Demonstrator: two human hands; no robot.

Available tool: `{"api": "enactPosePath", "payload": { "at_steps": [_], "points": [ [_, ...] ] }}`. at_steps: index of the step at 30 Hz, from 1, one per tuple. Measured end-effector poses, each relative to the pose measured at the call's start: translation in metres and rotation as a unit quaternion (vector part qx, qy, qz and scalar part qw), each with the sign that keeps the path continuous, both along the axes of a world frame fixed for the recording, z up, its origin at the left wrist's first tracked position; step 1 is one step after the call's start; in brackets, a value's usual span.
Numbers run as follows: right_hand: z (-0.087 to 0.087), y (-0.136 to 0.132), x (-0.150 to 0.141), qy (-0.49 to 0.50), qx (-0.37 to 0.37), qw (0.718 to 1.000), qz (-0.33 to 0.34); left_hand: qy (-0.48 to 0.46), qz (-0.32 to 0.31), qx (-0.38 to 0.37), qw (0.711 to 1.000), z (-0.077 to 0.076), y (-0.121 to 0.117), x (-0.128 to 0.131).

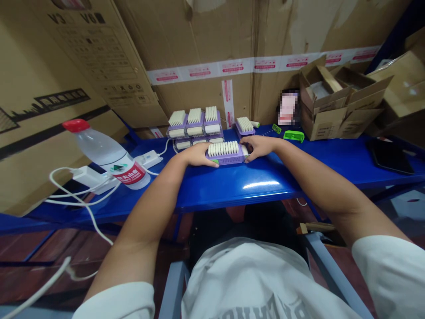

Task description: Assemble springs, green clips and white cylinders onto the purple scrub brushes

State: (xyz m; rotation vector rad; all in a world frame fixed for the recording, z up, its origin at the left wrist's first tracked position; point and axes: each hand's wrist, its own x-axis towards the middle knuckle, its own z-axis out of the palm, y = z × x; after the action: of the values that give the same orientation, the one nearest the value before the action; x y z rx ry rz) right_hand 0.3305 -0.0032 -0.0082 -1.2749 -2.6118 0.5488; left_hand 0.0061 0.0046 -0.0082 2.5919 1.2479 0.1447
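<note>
A purple brush [225,153] with rows of cream bristles facing up lies level at the blue table's middle. My left hand [199,155] is closed around its left end, thumb along the front by a green part. My right hand [257,147] grips the other end, beside a white rounded piece. Behind my left hand, several similar purple brushes [195,125] are stacked in two layers, bristles up, with white cylinders at their fronts. Another purple brush [245,126] rests just behind my right hand. Right of it lie a small green piece [276,129] and a larger green shell [294,136].
A water bottle [111,155] with a red cap leans at the left, by white power strips [89,178] and cables. Open cardboard boxes [332,122] stand at the back right. A dark phone [391,155] lies at the right. Cardboard [199,48] walls the back.
</note>
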Motion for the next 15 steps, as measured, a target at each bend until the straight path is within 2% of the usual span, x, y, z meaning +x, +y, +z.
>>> {"api": "enactPosePath", "payload": {
  "at_steps": [8, 15],
  "points": [
    [-0.0012, 0.0009, -0.0005, 0.005, 0.014, 1.000, 0.017, -0.004, -0.006, 0.003, 1.000, -0.0002, 0.0000, -0.0007],
    [0.0004, -0.0023, -0.0020, -0.005, 0.001, 1.000, 0.006, 0.002, -0.004, 0.005, 1.000, -0.0003, 0.0000, -0.0011]
  ]
}}
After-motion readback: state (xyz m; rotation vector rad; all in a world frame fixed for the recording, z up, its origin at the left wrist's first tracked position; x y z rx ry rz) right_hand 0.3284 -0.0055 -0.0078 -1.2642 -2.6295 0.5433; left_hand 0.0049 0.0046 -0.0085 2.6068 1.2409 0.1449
